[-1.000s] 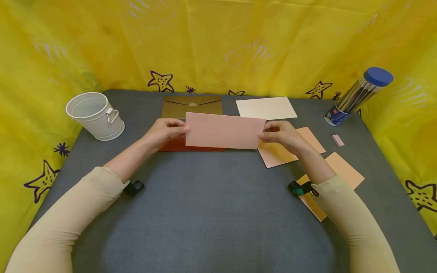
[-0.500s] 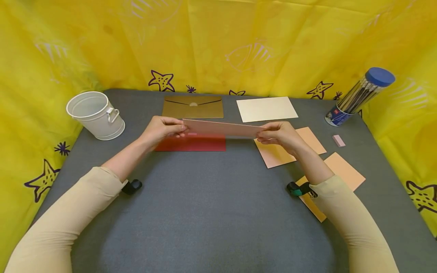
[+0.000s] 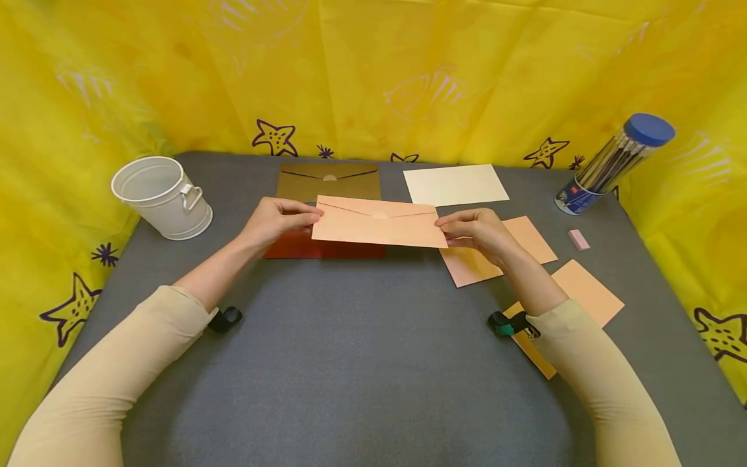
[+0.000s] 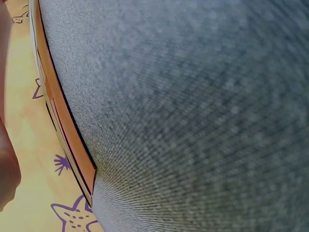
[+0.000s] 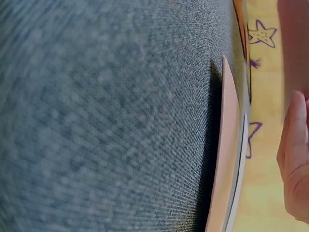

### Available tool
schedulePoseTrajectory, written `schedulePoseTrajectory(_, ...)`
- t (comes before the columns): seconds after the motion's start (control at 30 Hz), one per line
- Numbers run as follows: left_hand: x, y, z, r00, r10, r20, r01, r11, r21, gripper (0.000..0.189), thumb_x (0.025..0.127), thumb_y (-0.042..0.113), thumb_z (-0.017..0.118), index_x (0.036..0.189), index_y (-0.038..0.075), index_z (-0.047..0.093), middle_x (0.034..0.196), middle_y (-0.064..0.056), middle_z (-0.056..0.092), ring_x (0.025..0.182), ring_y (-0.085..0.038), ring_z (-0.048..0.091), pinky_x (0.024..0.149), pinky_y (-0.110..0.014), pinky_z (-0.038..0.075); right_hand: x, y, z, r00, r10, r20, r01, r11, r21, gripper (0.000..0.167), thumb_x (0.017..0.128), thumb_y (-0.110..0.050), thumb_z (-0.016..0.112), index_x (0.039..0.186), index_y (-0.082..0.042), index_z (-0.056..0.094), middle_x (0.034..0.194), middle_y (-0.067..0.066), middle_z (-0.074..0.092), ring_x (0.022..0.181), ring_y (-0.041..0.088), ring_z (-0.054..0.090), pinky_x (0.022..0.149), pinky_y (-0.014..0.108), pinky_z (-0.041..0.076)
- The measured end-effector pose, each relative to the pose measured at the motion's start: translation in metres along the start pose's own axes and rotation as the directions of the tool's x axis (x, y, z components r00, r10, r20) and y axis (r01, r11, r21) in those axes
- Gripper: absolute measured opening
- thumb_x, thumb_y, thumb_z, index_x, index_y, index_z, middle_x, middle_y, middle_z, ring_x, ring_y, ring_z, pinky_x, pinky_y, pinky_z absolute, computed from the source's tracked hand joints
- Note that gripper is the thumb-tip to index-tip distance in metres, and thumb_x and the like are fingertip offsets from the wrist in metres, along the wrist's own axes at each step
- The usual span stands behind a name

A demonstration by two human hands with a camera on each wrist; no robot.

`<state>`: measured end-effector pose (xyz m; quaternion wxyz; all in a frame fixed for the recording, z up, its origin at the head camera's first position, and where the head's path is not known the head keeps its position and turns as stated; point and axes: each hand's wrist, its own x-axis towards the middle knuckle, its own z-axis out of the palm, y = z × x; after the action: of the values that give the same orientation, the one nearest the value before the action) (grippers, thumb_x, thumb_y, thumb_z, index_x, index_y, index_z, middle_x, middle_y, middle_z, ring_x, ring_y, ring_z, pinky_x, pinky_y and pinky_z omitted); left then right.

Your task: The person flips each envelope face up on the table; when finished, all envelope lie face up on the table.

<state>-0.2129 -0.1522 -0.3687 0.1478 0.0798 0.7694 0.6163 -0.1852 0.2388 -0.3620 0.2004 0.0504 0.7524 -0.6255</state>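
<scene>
A pale pink envelope (image 3: 376,228) is held above the table, its flap side with a round seal facing up in the head view. My left hand (image 3: 280,220) pinches its left end between thumb and fingers. At the opposite end my right hand (image 3: 475,232) grips the short edge. Below and behind the envelope lies a red envelope (image 3: 327,250), partly covered from sight. A brown-gold envelope (image 3: 329,185) with its flap up rests farther back. In the right wrist view, fingers (image 5: 297,130) touch the held envelope (image 5: 294,48).
Two peach envelopes (image 3: 475,264) (image 3: 589,292) lie at the right, the nearer partly under the right forearm. A cream envelope (image 3: 457,185) is at the back. A white bucket (image 3: 166,201) stands left; a tilted pencil tub (image 3: 609,165) and an eraser (image 3: 578,240) are right.
Both hands have turned the pink envelope over: its plain side faced me first, then it was nearly edge-on, and now the flap side shows. The hands have stayed in almost the same place.
</scene>
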Motion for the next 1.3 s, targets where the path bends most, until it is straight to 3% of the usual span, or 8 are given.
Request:
schedulePoseTrajectory(0.23,0.004,-0.002,-0.004,0.995,-0.057,0.085,0.055,0.998,0.025,0.036,0.086,0.007,0.073,0.115,-0.002,0.053,0.077,0.009,0.073,0.074,-0.007,0.071,0.073,-0.024,0.06,0.0,0.0,0.003,1.0,-0.012,0.028,0.014,0.998,-0.063,0.049,0.091,-0.005,0.067,0.134,0.002,0.043,0.083,-0.008,0.069,0.073,0.009,0.069,0.071,0.023,0.061)
schedulePoseTrajectory(0.37,0.006,-0.002,-0.01,0.974,-0.106,0.2,0.092,0.993,0.08,0.072,0.088,0.003,0.07,0.148,0.007,0.031,0.078,0.005,0.074,0.077,-0.01,0.072,0.073,-0.027,0.061,0.001,0.001,0.003,0.997,-0.015,0.07,0.022,0.995,-0.098,0.073,0.091,-0.001,0.067,0.152,-0.009,0.027,0.085,-0.005,0.069,0.072,0.011,0.069,0.07,0.027,0.061)
schedulePoseTrajectory(0.47,0.008,-0.003,-0.017,0.952,-0.122,0.281,0.093,0.989,0.116,0.085,0.089,0.001,0.067,0.158,0.011,0.017,0.08,0.003,0.074,0.079,-0.011,0.072,0.075,-0.03,0.061,0.002,0.001,0.005,0.995,-0.012,0.103,0.025,0.992,-0.12,0.078,0.09,0.0,0.068,0.155,-0.012,0.026,0.087,-0.002,0.068,0.071,0.012,0.069,0.071,0.03,0.062)
schedulePoseTrajectory(0.57,0.01,-0.005,-0.023,0.939,-0.144,0.312,0.105,0.985,0.138,0.078,0.09,0.001,0.066,0.155,0.009,0.025,0.082,0.002,0.074,0.08,-0.013,0.071,0.077,-0.031,0.062,0.002,0.0,0.009,0.992,-0.005,0.124,0.021,0.991,-0.13,0.077,0.088,-0.001,0.07,0.153,-0.011,0.03,0.089,0.001,0.068,0.071,0.012,0.07,0.071,0.031,0.062)
schedulePoseTrajectory(0.87,0.009,-0.003,-0.039,0.931,-0.238,0.276,0.16,0.947,0.277,0.036,0.091,0.012,0.069,0.121,-0.007,0.059,0.089,0.002,0.07,0.08,-0.009,0.068,0.076,-0.026,0.06,-0.001,0.0,0.032,0.978,0.003,0.207,0.024,0.992,-0.125,0.065,0.088,0.001,0.068,0.142,-0.011,0.033,0.085,0.003,0.066,0.064,0.015,0.07,0.063,0.031,0.061)
schedulePoseTrajectory(1.0,0.007,0.0,-0.046,0.896,-0.293,0.334,0.155,0.91,0.384,0.033,0.09,0.016,0.071,0.115,-0.004,0.064,0.086,0.002,0.068,0.074,-0.008,0.065,0.072,-0.023,0.059,0.0,0.002,0.046,0.969,0.024,0.244,0.006,0.992,-0.123,0.057,0.089,-0.001,0.067,0.136,-0.011,0.035,0.082,0.005,0.07,0.06,0.017,0.07,0.061,0.033,0.061)
schedulePoseTrajectory(1.2,0.004,0.007,-0.051,0.817,-0.396,0.419,0.152,0.849,0.506,0.022,0.089,0.015,0.072,0.101,-0.002,0.067,0.075,0.003,0.064,0.066,-0.01,0.062,0.067,-0.023,0.057,-0.002,0.005,0.062,0.954,0.059,0.295,-0.011,0.987,-0.162,0.051,0.089,-0.004,0.068,0.13,-0.009,0.037,0.083,0.008,0.073,0.063,0.018,0.071,0.063,0.034,0.062)
schedulePoseTrajectory(1.3,0.003,0.009,-0.051,0.798,-0.429,0.424,0.138,0.814,0.564,0.019,0.087,0.015,0.074,0.097,-0.002,0.07,0.075,0.004,0.065,0.066,-0.009,0.06,0.067,-0.022,0.057,-0.002,0.007,0.07,0.944,0.062,0.323,-0.001,0.983,-0.184,0.045,0.091,-0.004,0.067,0.125,-0.007,0.039,0.082,0.009,0.074,0.064,0.018,0.072,0.064,0.034,0.062)
